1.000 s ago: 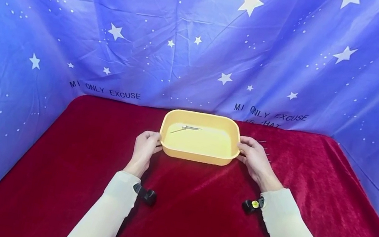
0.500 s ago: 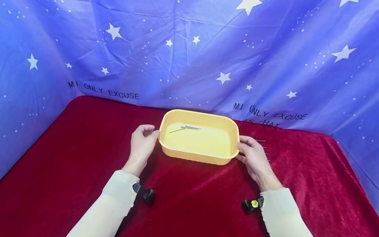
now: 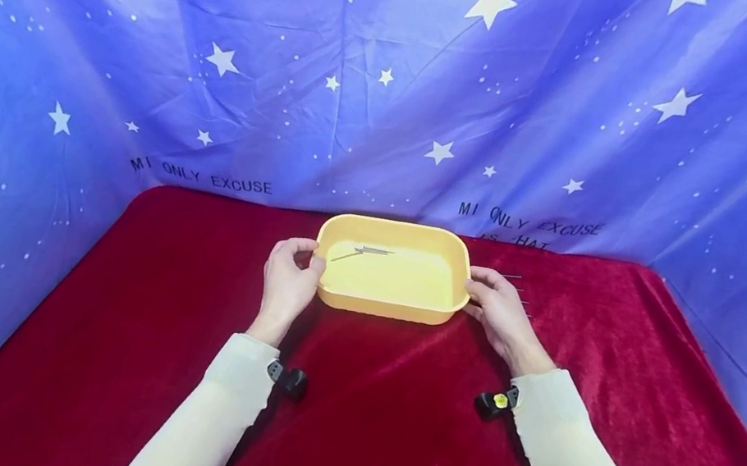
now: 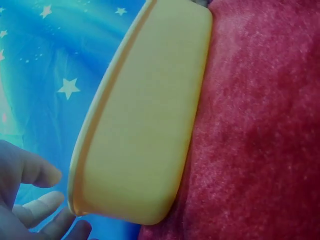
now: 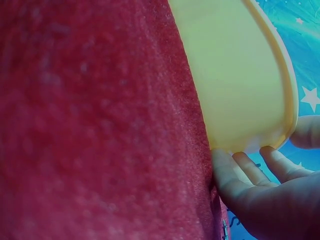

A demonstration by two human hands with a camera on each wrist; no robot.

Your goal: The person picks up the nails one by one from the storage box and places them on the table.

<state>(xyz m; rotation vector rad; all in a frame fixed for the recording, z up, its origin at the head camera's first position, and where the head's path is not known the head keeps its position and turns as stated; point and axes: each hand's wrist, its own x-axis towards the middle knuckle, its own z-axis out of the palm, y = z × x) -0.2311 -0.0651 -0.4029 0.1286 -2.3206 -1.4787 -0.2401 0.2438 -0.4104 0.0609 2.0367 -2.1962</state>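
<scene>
A yellow plastic basin (image 3: 390, 310) stands on the red cloth toward the back. Inside, several thin grey nail-like rods (image 3: 370, 251) lie near the left end. My right hand (image 3: 501, 310) grips the basin's right end, thumb at the rim and fingers against the outer wall; the right wrist view shows these fingers (image 5: 252, 172) along the end wall. My left hand (image 3: 289, 276) is at the left end, its thumb near the rim. In the left wrist view its fingers (image 4: 37, 207) are spread beside the rim corner, not closed round it.
More thin rods (image 3: 514, 276) lie in a row on the red cloth (image 3: 355, 421), just right of the basin and partly behind my right hand. A blue curtain with white stars (image 3: 348, 37) hangs behind and along both sides of the table.
My left hand first held the left end, loosened and drew slightly away, then came back closer with its thumb at the rim. The right hand and basin have hardly moved.
</scene>
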